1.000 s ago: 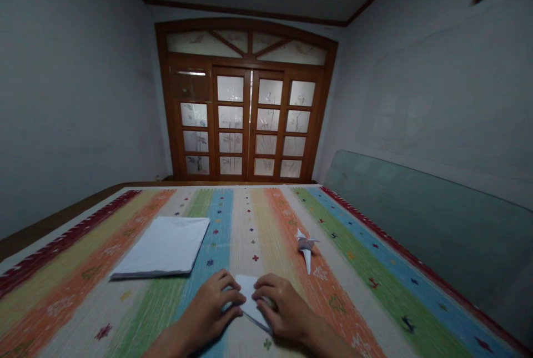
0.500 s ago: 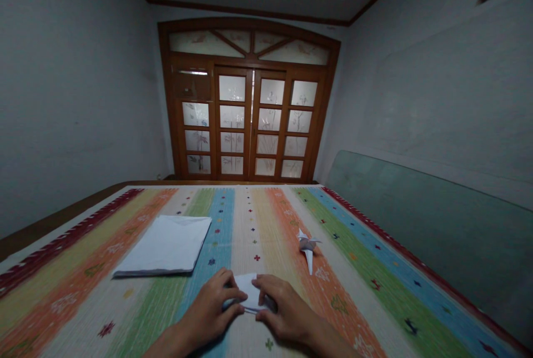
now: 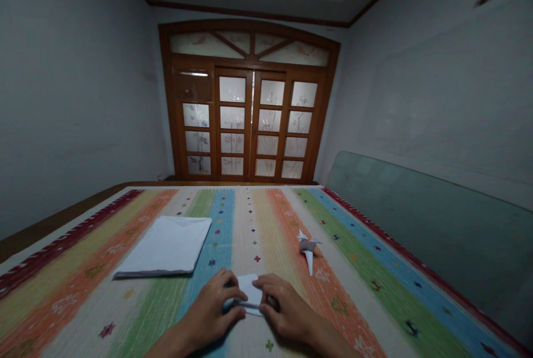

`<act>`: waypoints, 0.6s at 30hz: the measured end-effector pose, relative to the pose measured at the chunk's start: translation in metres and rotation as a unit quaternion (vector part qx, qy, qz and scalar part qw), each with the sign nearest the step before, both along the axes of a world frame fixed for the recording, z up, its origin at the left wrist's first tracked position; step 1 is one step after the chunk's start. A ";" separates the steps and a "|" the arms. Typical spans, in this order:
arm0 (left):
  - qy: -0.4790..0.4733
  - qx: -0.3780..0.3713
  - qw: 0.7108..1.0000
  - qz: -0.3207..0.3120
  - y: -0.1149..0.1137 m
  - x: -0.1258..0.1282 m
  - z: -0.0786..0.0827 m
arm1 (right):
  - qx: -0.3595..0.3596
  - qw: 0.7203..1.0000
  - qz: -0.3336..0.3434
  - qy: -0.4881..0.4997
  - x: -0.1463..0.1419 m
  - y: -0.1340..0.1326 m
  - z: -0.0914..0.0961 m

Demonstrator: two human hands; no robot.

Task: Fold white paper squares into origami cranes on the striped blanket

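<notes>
A small folded sheet of white paper (image 3: 250, 290) lies between my hands at the near middle of the table, its near edge lifted in a fold. My left hand (image 3: 219, 303) pinches its left side, thumb below and fingers above. On the right side, my right hand (image 3: 283, 305) grips the paper with curled fingers and thumb. Parts of both side edges are hidden under the fingers.
A stack of white paper (image 3: 166, 246) rests to the left. Right of centre stands a folded paper figure (image 3: 308, 246) with pointed ends. The striped tablecloth (image 3: 162, 322) covers the table; a pale green panel (image 3: 416, 219) runs along the right.
My right thumb has shifted slightly right along the paper's near edge, and the fold there shows more. My left hand has hardly moved.
</notes>
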State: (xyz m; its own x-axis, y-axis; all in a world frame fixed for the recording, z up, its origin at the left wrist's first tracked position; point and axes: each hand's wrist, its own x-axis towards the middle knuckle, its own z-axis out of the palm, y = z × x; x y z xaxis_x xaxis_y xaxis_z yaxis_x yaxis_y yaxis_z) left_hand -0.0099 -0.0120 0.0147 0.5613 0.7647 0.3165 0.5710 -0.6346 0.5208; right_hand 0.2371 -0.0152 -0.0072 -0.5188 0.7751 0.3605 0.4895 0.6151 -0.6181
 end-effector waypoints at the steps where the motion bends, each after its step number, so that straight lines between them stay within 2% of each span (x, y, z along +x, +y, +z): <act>1: -0.003 0.001 1.000 -0.001 0.001 0.000 -0.001 | 0.000 1.000 -0.003 0.001 0.000 0.000 0.001; 7: -0.018 0.017 1.000 0.008 0.006 0.001 -0.007 | -0.006 1.000 -0.015 0.012 -0.006 -0.002 0.008; 13: -0.010 -0.001 0.999 0.042 0.005 0.001 -0.008 | -0.032 0.994 -0.103 -0.016 -0.010 -0.001 0.009; 18: -0.021 -0.036 0.997 0.072 0.006 0.001 -0.011 | -0.070 0.988 -0.136 -0.023 -0.009 0.004 0.002</act>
State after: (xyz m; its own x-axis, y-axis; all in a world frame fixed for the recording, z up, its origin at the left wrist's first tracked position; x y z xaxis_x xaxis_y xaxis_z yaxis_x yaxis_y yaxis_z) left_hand -0.0091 -0.0057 0.0036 0.4322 0.8575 0.2791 0.6303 -0.5086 0.5866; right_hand 0.2279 -0.0111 -0.0052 -0.2970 0.9289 0.2213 0.6542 0.3668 -0.6614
